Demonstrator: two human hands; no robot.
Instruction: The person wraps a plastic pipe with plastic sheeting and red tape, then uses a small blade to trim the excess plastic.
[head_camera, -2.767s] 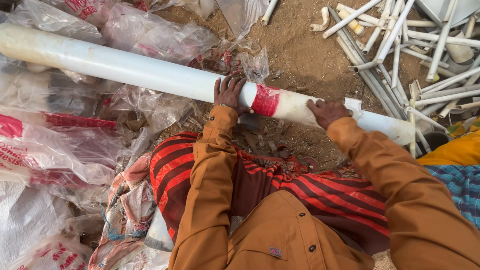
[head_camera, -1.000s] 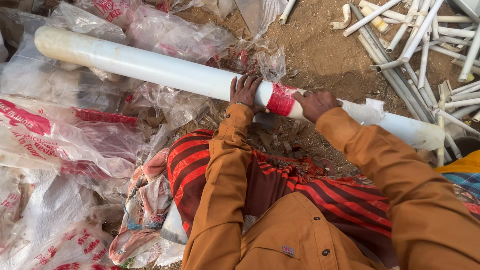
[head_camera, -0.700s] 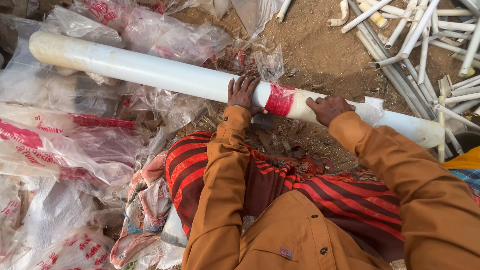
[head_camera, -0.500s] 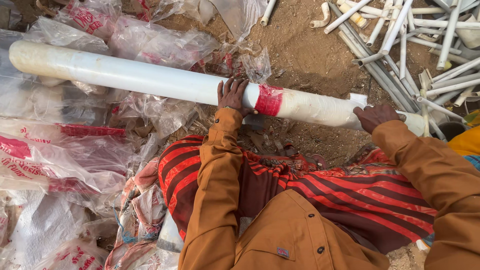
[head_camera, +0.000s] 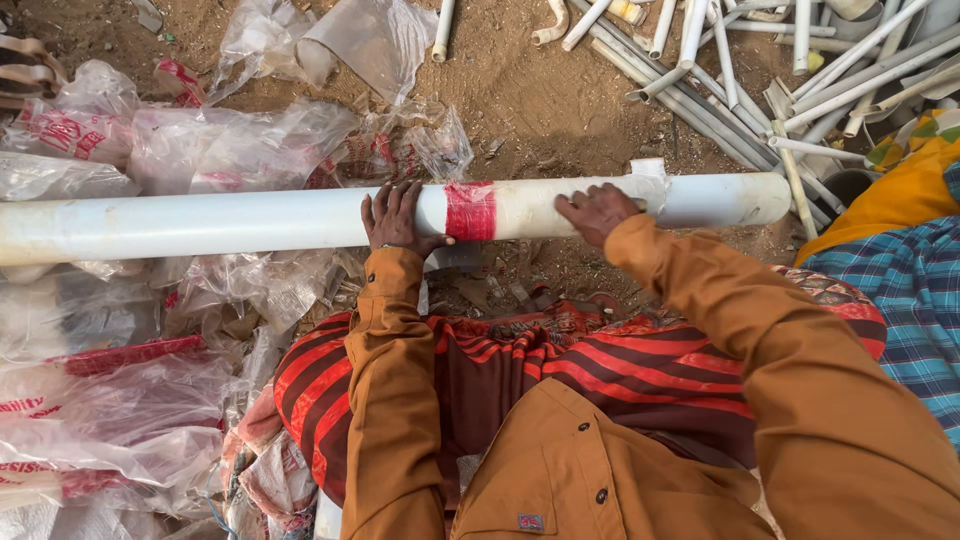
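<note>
I see the white pipe (head_camera: 300, 220) run off frame at 9 o'clock, so its far end is cut off. It is smooth, round plastic with a red tape band (head_camera: 470, 210), lying across crinkled clear plastic bags (head_camera: 150, 400) on sandy ground. My left hand (head_camera: 398, 218) lies flat on it, fingers spread, at 9 o'clock of the band. My right hand (head_camera: 597, 210) rests on it at 3 o'clock, fingers curled loosely, pinching nothing.
</note>
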